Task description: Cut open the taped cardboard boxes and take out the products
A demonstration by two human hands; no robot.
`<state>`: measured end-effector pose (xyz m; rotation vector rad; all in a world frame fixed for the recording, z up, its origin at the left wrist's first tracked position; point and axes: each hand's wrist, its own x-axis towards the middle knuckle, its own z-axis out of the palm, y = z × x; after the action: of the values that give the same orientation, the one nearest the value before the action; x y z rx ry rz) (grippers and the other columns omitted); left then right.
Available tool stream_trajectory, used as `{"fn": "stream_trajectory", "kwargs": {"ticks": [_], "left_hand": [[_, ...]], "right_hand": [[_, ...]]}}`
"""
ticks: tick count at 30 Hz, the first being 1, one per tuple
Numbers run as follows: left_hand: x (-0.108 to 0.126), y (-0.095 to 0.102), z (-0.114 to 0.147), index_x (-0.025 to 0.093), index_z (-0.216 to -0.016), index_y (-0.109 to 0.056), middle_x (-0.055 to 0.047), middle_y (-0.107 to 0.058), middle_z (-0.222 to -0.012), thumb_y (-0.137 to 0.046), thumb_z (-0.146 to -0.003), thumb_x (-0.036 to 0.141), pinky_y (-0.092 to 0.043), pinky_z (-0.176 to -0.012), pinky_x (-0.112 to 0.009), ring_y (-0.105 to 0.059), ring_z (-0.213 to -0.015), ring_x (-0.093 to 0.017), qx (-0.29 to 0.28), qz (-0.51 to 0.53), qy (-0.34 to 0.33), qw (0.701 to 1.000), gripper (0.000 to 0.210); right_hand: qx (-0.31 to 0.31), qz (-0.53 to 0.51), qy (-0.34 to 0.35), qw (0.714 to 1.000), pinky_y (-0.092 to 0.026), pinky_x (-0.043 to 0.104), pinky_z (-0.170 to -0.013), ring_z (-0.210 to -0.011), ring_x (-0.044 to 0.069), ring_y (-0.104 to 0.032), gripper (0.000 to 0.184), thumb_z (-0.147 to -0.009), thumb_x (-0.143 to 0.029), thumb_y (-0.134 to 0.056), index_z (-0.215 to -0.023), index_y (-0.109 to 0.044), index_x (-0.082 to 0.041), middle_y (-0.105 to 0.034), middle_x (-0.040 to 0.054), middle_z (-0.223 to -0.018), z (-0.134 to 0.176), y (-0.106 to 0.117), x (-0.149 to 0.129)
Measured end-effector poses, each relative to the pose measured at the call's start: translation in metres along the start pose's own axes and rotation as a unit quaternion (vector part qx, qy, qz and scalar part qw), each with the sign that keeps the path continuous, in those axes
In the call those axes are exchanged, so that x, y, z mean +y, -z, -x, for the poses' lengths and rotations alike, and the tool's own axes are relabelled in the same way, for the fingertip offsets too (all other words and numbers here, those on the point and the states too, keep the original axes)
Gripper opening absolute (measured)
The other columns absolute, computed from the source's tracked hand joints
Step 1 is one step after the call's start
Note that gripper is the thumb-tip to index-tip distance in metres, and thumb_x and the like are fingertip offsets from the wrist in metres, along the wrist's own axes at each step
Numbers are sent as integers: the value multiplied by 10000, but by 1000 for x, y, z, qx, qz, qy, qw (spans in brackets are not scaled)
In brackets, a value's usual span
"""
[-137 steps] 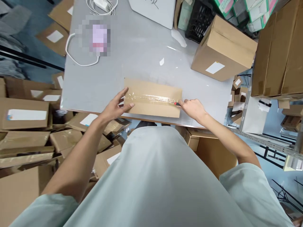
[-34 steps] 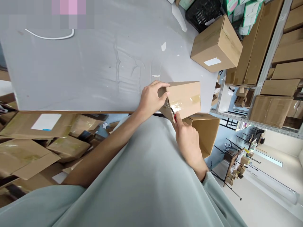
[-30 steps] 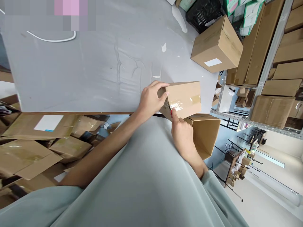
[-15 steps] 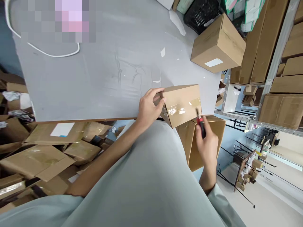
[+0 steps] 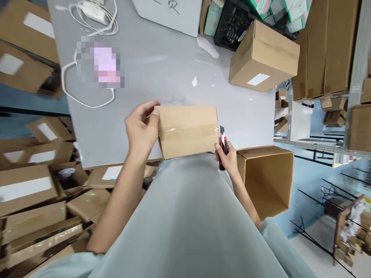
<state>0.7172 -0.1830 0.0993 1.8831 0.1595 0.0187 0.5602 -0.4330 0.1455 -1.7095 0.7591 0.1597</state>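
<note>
A brown cardboard box (image 5: pixel 188 133) with clear tape along its middle lies at the table's front edge, close to my lap. My left hand (image 5: pixel 142 127) grips its left end, fingers over the top corner and thumb on the near face. In my right hand (image 5: pixel 227 156) is a black and red utility knife (image 5: pixel 222 148), its tip pointing away from me. That hand is at the box's right end, thumb by the lower corner. Whether the blade touches the cardboard I cannot tell.
A larger closed carton (image 5: pixel 262 58) stands at the table's back right, beside a black crate (image 5: pixel 233 27). An open empty carton (image 5: pixel 266 181) sits right of my lap. Discarded boxes (image 5: pixel 37 220) pile up at left. A white cable (image 5: pixel 87 105) curls on the grey table (image 5: pixel 171 73).
The box has turned so its taped side faces me more squarely. My right hand has brought the knife from beyond the box's lower right to its right end. The view has shifted.
</note>
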Motion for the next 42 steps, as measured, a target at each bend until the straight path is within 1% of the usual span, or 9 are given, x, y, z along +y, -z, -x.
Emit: {"fn": "stream_trajectory", "kwargs": {"ticks": [2, 4, 8, 11, 14, 20, 25, 30, 42], "left_hand": [[20, 2, -1, 253, -1269, -774, -54, -816, -1335, -724, -1021, 408, -570, -1245, -597, -752, -1324, -319, 16, -76, -41, 996, 297], [45, -8, -2, 293, -1338, -753, -53, -784, -1401, -715, -1015, 358, -519, -1295, -579, -697, -1412, -323, -20, -136, -97, 986, 331], [85, -52, -8, 294, -1488, -688, -75, -704, -1545, -661, -1020, 344, -495, -1307, -560, -643, -1478, -322, -224, -170, -160, 946, 471], [92, -81, -14, 249, -1576, -633, -118, -637, -1641, -687, -983, 337, -386, -1372, -631, -564, -1565, -357, -335, -197, -177, 904, 602], [84, -91, -16, 218, -1643, -567, -153, -564, -1721, -708, -974, 353, -214, -1432, -687, -470, -1652, -373, -379, -224, -175, 881, 697], [74, -85, -16, 250, -1684, -517, -137, -501, -1783, -689, -1014, 427, -140, -1434, -727, -360, -1723, -396, -390, -229, -167, 876, 713], [74, -84, -15, 257, -1625, -537, -139, -539, -1754, -726, -1008, 413, -173, -1433, -714, -377, -1717, -389, -384, -208, -170, 883, 664], [68, -80, -15, 294, -1479, -647, -126, -539, -1756, -730, -1030, 484, -210, -1414, -744, -381, -1718, -397, -379, -186, -193, 886, 495], [58, -80, -16, 308, -1440, -714, -100, -536, -1764, -682, -1034, 483, -222, -1413, -757, -362, -1725, -410, -374, -144, -215, 891, 443]], "right_hand": [[-2, 24, 4, 1000, -508, 254, -587, -540, 124, -595, 484, -947, -704, -743, -909, -545, -264, -609, -87, -666, -5, 0, -2], [6, 57, 3, 998, -505, 258, -611, -565, 129, -604, 474, -965, -708, -720, -920, -557, -265, -580, -91, -689, -10, 4, -3], [2, 109, 0, 994, -512, 269, -642, -669, 157, -624, 459, -959, -713, -694, -1002, -608, -264, -615, -61, -778, -21, 14, -3], [-9, 127, 5, 992, -511, 271, -663, -713, 172, -617, 435, -962, -698, -674, -1019, -622, -270, -621, -52, -790, -25, 17, -1], [-13, 131, 13, 991, -504, 281, -684, -692, 178, -622, 403, -1008, -680, -595, -984, -600, -279, -622, -50, -778, -26, 16, 0], [15, 201, 30, 979, -530, 325, -755, -756, 241, -705, 399, -1050, -630, -533, -1142, -674, -268, -733, 3, -840, -18, 14, -5], [6, 237, 49, 970, -616, 404, -905, -1004, 297, -815, 510, -1129, -482, -435, -1550, -593, -241, -850, 92, -1151, -6, 20, -26], [4, 295, 92, 951, -628, 439, -1048, -1273, 311, -785, 553, -1148, -367, -393, -1651, -558, -206, -761, 155, -1499, 6, 14, -48], [13, 407, 10, 913, -637, 383, -892, -1067, 303, -836, 591, -1155, -283, -393, -1736, -486, -222, -829, 120, -1374, 14, -12, -73]]}}
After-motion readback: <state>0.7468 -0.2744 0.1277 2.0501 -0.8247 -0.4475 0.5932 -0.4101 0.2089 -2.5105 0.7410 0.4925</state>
